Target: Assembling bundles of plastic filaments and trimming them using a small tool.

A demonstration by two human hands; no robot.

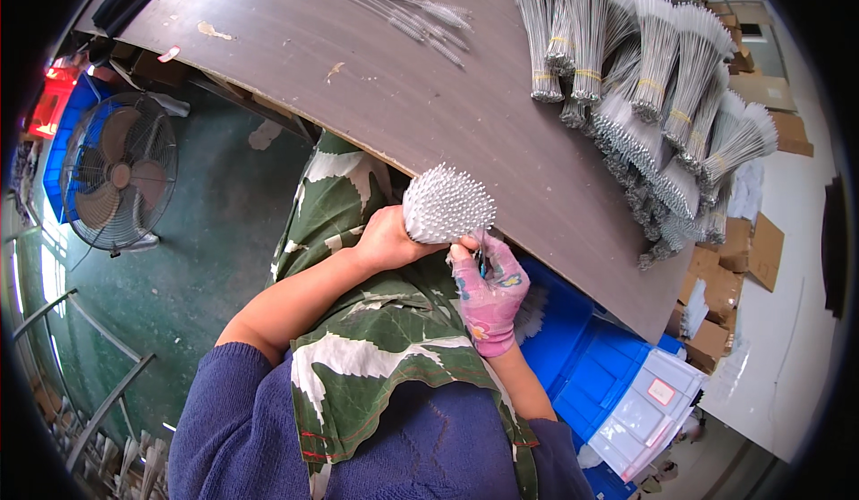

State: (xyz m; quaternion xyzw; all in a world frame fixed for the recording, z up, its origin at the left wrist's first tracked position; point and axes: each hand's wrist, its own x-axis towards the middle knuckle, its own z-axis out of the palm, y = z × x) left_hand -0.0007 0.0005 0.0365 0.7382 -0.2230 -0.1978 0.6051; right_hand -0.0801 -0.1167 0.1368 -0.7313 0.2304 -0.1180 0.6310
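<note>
A thick, round bundle of thin wire brushes (447,203) with white bristle tips faces up at me, just off the table's near edge. My left hand (390,239), bare, is wrapped round its side. On my right hand (492,296) is a pink patterned glove with bare fingertips showing. Its fingers are closed at the lower right of the bundle, pinching a small dark item (483,260) whose kind I cannot make out. The lower part of the bundle is hidden behind its own tips and my hands.
On the brown table (358,80) lie several loose wire brushes (420,21) and, at right, a heap of banded brush bundles (658,80). Blue and clear plastic bins (617,384) stand at lower right. A floor fan (119,175) is on the left.
</note>
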